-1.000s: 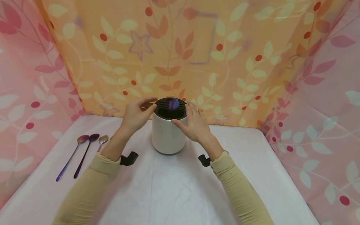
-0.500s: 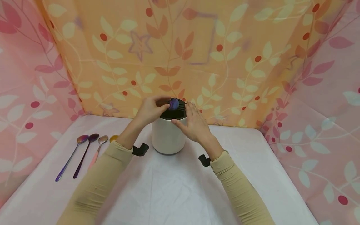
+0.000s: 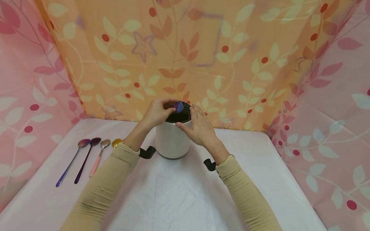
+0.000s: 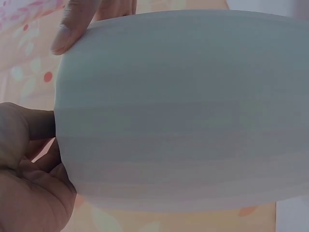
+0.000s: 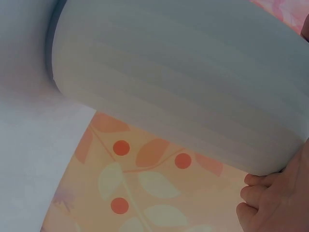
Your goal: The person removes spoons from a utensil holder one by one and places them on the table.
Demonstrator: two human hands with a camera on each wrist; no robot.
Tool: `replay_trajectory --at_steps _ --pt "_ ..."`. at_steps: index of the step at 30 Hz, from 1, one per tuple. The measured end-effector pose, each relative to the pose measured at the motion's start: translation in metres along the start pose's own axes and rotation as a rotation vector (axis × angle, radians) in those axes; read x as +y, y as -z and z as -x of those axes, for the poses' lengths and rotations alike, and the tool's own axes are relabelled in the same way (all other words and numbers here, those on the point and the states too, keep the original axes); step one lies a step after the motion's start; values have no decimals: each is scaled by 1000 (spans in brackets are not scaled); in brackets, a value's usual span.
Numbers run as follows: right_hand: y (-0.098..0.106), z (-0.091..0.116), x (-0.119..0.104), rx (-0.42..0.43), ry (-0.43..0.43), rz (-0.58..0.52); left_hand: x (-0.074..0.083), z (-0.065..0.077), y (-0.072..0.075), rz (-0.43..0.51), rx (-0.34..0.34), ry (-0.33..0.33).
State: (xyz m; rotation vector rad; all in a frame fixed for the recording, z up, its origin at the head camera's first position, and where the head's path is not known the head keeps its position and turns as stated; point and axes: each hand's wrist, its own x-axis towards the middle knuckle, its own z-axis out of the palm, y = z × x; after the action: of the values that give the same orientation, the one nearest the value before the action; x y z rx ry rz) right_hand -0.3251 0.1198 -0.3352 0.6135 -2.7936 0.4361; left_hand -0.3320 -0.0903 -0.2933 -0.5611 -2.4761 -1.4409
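Observation:
A white cylindrical utensil holder (image 3: 172,142) with a black slotted top (image 3: 185,115) stands upright on the table. The bowl of a purple-blue spoon (image 3: 179,106) sticks up from the slots; its handle is hidden inside. My left hand (image 3: 156,113) reaches over the holder's left side and pinches the spoon's bowl between thumb and fingers. On the opposite side my right hand (image 3: 200,127) rests against the rim, thumb across the front and fingers straight along the right edge. In both wrist views the holder's pale wall (image 4: 183,111) fills most of the picture.
Left of the holder, a rainbow spoon (image 3: 69,163), a dark purple spoon (image 3: 84,162) and a pink-handled spoon (image 3: 96,163) lie side by side. A gold spoon (image 3: 116,141) is mostly covered by the left sleeve. Patterned curtains (image 3: 179,48) enclose the white table (image 3: 179,192).
My left hand has moved right from the holder's left rim to the spoon's bowl and taken hold of it. The pink-handled and gold spoons have come into view. The right hand stays put.

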Motion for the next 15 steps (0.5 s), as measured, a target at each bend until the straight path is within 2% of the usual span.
replay_trajectory --at_steps 9,15 --pt "-1 0 0 10 7 0 0 3 3 52 34 -7" --pt "-2 0 0 12 -1 2 8 7 11 155 85 -5"
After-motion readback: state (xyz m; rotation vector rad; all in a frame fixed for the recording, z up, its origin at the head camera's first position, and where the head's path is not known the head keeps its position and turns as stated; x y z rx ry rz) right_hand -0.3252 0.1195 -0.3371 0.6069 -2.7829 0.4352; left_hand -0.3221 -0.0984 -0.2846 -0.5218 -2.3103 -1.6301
